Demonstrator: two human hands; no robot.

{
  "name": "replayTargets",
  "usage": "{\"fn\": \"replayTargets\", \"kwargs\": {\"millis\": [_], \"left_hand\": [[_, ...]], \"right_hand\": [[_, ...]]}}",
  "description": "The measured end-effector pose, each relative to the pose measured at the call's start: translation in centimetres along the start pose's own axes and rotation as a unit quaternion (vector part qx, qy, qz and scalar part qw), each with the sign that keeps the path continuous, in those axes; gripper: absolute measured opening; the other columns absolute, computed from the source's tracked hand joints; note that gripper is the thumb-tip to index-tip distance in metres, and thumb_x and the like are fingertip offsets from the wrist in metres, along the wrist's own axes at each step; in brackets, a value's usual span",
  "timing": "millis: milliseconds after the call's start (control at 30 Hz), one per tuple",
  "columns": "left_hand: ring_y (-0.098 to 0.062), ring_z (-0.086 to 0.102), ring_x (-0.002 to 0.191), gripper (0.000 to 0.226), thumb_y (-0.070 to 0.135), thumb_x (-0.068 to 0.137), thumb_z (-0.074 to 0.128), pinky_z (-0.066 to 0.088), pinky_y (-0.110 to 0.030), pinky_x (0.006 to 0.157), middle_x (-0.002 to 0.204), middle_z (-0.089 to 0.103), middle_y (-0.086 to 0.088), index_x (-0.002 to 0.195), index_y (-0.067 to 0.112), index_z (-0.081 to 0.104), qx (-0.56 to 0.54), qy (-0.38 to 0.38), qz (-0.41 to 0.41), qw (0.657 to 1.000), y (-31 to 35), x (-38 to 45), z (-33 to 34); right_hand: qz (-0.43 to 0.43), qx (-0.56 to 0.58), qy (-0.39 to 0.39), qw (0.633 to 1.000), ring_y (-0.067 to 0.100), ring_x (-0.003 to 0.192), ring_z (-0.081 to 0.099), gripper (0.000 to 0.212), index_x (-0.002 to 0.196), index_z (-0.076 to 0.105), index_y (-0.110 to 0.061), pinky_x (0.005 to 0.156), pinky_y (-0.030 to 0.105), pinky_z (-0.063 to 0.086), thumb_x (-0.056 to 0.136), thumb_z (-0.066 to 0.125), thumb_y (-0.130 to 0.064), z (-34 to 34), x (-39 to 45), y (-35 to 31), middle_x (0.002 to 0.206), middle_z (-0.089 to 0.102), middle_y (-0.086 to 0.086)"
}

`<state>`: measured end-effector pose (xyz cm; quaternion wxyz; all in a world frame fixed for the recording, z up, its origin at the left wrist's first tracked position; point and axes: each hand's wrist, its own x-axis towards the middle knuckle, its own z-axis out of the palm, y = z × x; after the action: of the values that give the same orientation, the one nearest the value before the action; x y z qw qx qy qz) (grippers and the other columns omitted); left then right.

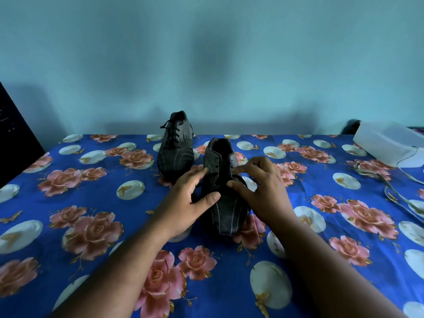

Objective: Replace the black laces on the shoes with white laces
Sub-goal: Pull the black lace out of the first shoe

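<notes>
Resting open left hand (pixel 190 198), right hand (pixel 259 187) on near shoe (pixel 223 198).

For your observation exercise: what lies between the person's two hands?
The near shoe lies between the left hand and right hand; both touch it, shown in the head view.

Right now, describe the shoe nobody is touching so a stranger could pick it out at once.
Start at the blue floral bedsheet below the pale blue wall. Two dark striped shoes stand near its middle; take the far shoe, nearer the wall and left of the near shoe. Its black laces are fully threaded, and neither the left hand nor right hand touches it.
</notes>
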<state>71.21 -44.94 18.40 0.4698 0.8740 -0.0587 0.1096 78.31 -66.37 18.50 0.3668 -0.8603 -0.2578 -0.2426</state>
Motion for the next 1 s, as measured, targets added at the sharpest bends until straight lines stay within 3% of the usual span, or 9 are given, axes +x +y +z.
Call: {"fn": "replayTargets", "kwargs": {"millis": [67, 233, 367, 500, 633, 733, 867, 933, 1000], "left_hand": [[0.0, 0.025, 0.15, 0.099, 0.085, 0.075, 0.056, 0.026, -0.036, 0.125, 0.159, 0.031, 0.018, 0.154, 0.027, 0.04, 0.003, -0.011, -0.002, 1.0, -0.2, 0.0, -0.1], [0.001, 0.016, 0.152, 0.106, 0.089, 0.073, 0.053, 0.023, -0.035, 0.126, 0.165, 0.022, 0.015, 0.157, 0.027, 0.035, -0.006, -0.028, -0.007, 1.0, -0.3, 0.0, 0.1], [-0.002, 0.017, 0.152, 0.091, 0.073, 0.083, 0.057, 0.023, -0.011, 0.115, 0.162, 0.02, 0.017, 0.157, 0.025, 0.033, -0.016, -0.044, -0.017, 0.999, -0.2, -0.1, 0.2], [0.002, 0.016, 0.148, 0.086, 0.057, 0.084, 0.057, 0.023, 0.008, 0.097, 0.163, 0.017, 0.016, 0.159, 0.025, 0.03, -0.024, -0.061, -0.026, 0.998, -0.1, -0.2, 0.3], [-0.001, 0.008, 0.153, 0.088, 0.06, 0.083, 0.054, 0.018, 0.004, 0.106, 0.167, 0.014, 0.012, 0.159, 0.023, 0.028, -0.009, -0.055, -0.017, 0.998, 0.1, -0.2, 0.4], [-0.001, 0.007, 0.154, 0.089, 0.061, 0.083, 0.053, 0.017, -0.011, 0.118, 0.166, 0.016, 0.013, 0.159, 0.023, 0.028, 0.005, -0.049, -0.011, 0.999, 0.2, -0.2, 0.3], [-0.002, 0.006, 0.154, 0.09, 0.062, 0.083, 0.053, 0.019, -0.01, 0.115, 0.167, 0.014, 0.011, 0.16, 0.022, 0.027, 0.001, -0.054, -0.011, 0.999, 0.1, -0.2, 0.3], [-0.001, 0.007, 0.154, 0.089, 0.062, 0.084, 0.054, 0.02, -0.02, 0.122, 0.167, 0.014, 0.011, 0.16, 0.023, 0.027, -0.002, -0.055, -0.013, 0.998, 0.0, -0.2, 0.3], [0.001, 0.01, 0.152, 0.088, 0.061, 0.084, 0.054, 0.02, -0.014, 0.12, 0.167, 0.015, 0.011, 0.16, 0.025, 0.027, -0.005, -0.056, -0.017, 0.998, 0.1, -0.3, 0.3]], "right_hand": [[0.0, -0.02, 0.004, 1.0, 0.021, 0.098, 0.054, 0.032, 0.103, 0.076, -0.036, 0.083, 0.045, 0.047, 0.085, 0.063, -0.059, 0.3, -0.1, -0.6, 0.099, 0.059, -0.008], [0.028, -0.003, 0.01, 1.0, 0.013, 0.09, 0.056, 0.016, 0.096, 0.08, -0.034, 0.079, 0.041, 0.048, 0.087, 0.074, -0.045, 0.5, -0.2, -0.9, 0.088, 0.064, -0.015], [0.026, 0.068, -0.014, 0.997, -0.001, 0.076, 0.056, 0.003, 0.088, 0.079, -0.023, 0.071, 0.021, 0.045, 0.089, 0.076, -0.023, 0.5, -0.1, -1.5, 0.078, 0.067, -0.019], [0.217, 0.293, -0.119, 0.924, 0.009, 0.069, 0.055, 0.015, 0.09, 0.068, -0.008, 0.065, 0.024, 0.046, 0.1, 0.059, -0.015, -0.5, 0.0, -2.0, 0.074, 0.061, -0.003], [0.235, 0.362, -0.135, 0.892, 0.009, 0.067, 0.051, 0.019, 0.089, 0.061, -0.007, 0.061, 0.02, 0.045, 0.104, 0.051, -0.013, -1.1, 0.2, -2.2, 0.074, 0.055, 0.002], [0.151, 0.236, -0.119, 0.953, 0.006, 0.066, 0.051, 0.023, 0.089, 0.065, -0.013, 0.063, 0.021, 0.043, 0.095, 0.068, -0.035, -0.6, 0.0, -1.4, 0.072, 0.058, -0.005], [0.058, 0.138, -0.05, 0.987, 0.006, 0.078, 0.059, 0.007, 0.09, 0.074, -0.019, 0.07, 0.019, 0.045, 0.09, 0.076, -0.026, -0.5, -0.1, -0.6, 0.079, 0.068, -0.011], [0.084, 0.19, -0.088, 0.974, 0.015, 0.08, 0.064, 0.006, 0.092, 0.074, -0.017, 0.074, 0.029, 0.052, 0.094, 0.072, -0.022, -0.5, -0.1, -0.3, 0.084, 0.071, -0.004], [0.149, 0.298, -0.151, 0.931, 0.02, 0.078, 0.062, 0.011, 0.091, 0.069, -0.013, 0.074, 0.033, 0.052, 0.098, 0.067, -0.021, -0.9, 0.0, -0.5, 0.086, 0.068, 0.005]]}}
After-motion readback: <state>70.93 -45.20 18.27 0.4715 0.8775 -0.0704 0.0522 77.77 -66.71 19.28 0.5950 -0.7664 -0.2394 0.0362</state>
